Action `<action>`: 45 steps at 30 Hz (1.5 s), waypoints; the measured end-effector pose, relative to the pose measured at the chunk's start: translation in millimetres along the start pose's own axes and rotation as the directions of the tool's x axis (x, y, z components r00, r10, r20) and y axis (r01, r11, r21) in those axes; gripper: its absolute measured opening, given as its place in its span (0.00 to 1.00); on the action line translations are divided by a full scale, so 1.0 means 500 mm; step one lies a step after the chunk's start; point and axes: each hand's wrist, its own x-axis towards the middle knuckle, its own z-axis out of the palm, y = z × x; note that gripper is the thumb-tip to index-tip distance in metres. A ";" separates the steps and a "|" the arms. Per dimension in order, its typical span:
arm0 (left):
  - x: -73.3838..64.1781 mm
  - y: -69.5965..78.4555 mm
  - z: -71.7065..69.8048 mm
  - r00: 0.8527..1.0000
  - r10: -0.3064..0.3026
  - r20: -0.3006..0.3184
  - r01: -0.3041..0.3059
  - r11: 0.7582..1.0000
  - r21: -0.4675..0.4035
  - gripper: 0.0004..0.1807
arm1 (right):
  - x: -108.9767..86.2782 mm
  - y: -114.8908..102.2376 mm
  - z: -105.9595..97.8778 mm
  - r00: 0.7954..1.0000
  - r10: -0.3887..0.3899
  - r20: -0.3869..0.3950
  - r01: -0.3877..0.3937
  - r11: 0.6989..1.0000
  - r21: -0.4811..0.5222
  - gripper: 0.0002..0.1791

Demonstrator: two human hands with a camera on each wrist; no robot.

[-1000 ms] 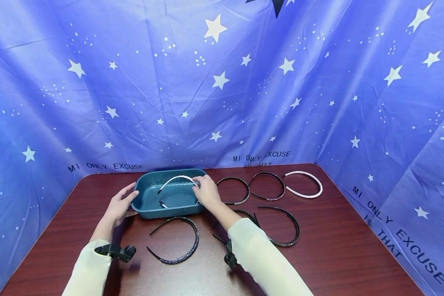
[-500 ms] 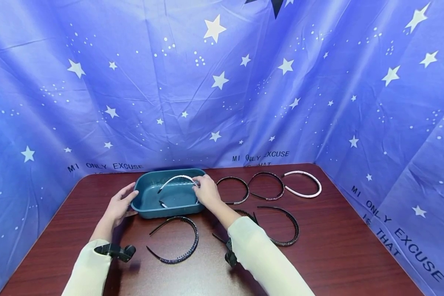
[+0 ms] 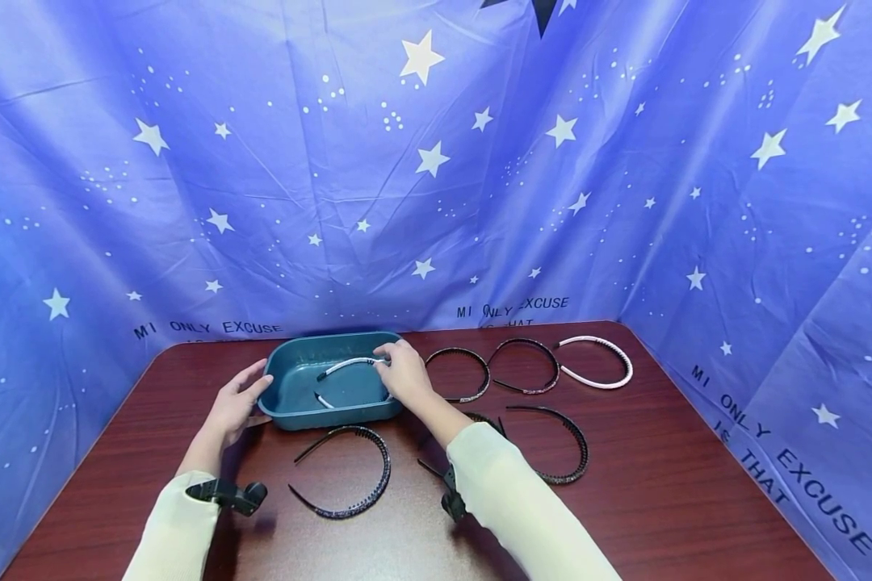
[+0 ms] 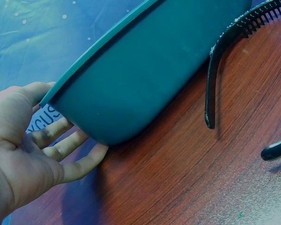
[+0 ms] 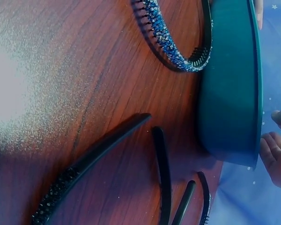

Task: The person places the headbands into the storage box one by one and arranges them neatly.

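A teal plastic basin [image 3: 334, 417] stands at the back left of the table. My left hand [image 3: 234, 401] grips its left end, thumb over the rim and other fingers against the outer wall, as the left wrist view also shows. A white headband [image 3: 349, 362] lies inside the basin, its right part hidden by my right hand [image 3: 404, 374]. That hand hovers over the basin's right end; thumb and fingers stand apart in the right wrist view. In front of the basin lies a headband with blue glitter [image 3: 378, 488].
To the right lie a black headband [image 3: 487, 367], one with reddish glitter [image 3: 555, 367] and a white one [image 3: 628, 363]. Nearer lies another black headband [image 3: 584, 452], with more partly hidden under the right forearm. A starry blue curtain [image 3: 334, 161] encloses the table [image 3: 661, 484].
The white headband has dropped lower into the basin, and my right hand has let go of it, its fingers lifting slightly. My left hand stays at the basin.
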 end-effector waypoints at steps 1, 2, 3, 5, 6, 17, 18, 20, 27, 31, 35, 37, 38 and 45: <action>0.000 0.000 0.000 1.000 -0.001 0.001 0.001 1.000 -0.001 0.36 | 0.000 0.000 -0.001 1.000 -0.003 0.001 0.003 1.000 0.004 0.13; 0.001 -0.001 0.000 1.000 -0.001 0.002 0.001 1.000 -0.001 0.36 | 0.000 0.001 -0.001 1.000 -0.005 0.003 0.005 1.000 0.003 0.13; 0.001 -0.001 0.001 1.000 -0.001 0.005 0.001 1.000 -0.001 0.36 | 0.000 0.001 -0.002 1.000 -0.010 0.006 0.010 1.000 0.006 0.14; 0.001 -0.001 0.001 1.000 -0.002 0.006 0.002 1.000 -0.002 0.36 | 0.000 0.001 -0.004 1.000 -0.017 0.014 0.017 1.000 0.017 0.14; 0.001 0.000 0.001 1.000 -0.002 0.005 0.002 1.000 -0.001 0.36 | 0.000 0.002 -0.005 1.000 -0.022 0.017 0.021 1.000 0.023 0.15; -0.005 -0.001 -0.004 1.000 -0.021 -0.002 0.021 1.000 -0.016 0.37 | -0.008 -0.006 -0.023 0.997 -0.023 0.079 0.015 0.995 0.098 0.19; -0.006 -0.001 -0.004 1.000 -0.022 -0.002 0.022 1.000 -0.016 0.37 | -0.009 -0.006 -0.024 0.996 -0.027 0.080 0.019 0.995 0.101 0.18; -0.007 -0.002 -0.004 1.000 -0.024 -0.002 0.024 1.000 -0.015 0.37 | -0.011 -0.006 -0.026 0.996 -0.039 0.076 0.031 0.994 0.101 0.18; -0.004 -0.002 -0.003 1.000 -0.019 -0.007 0.019 1.000 -0.014 0.37 | -0.014 0.003 -0.037 0.995 -0.063 0.079 0.054 0.993 0.109 0.18; -0.003 -0.003 -0.003 1.000 -0.011 -0.008 0.011 1.000 -0.013 0.37 | -0.015 0.009 -0.044 0.993 -0.070 0.098 0.060 0.993 0.106 0.18; -0.002 -0.003 -0.001 1.000 -0.010 -0.008 0.010 1.000 -0.010 0.38 | -0.018 0.014 -0.055 0.991 -0.087 0.100 0.075 0.990 0.115 0.18; -0.002 -0.002 -0.001 1.000 -0.013 -0.009 0.013 1.000 -0.011 0.37 | -0.020 0.017 -0.062 0.990 -0.096 0.101 0.084 0.990 0.117 0.18; -0.002 -0.002 0.000 1.000 -0.012 -0.008 0.012 1.000 -0.010 0.37 | -0.021 0.020 -0.065 0.990 -0.100 0.101 0.088 0.990 0.113 0.18; -0.003 -0.001 0.002 1.000 -0.010 -0.001 0.010 1.000 -0.008 0.37 | -0.028 0.043 -0.084 0.984 -0.138 0.110 0.128 0.987 0.096 0.18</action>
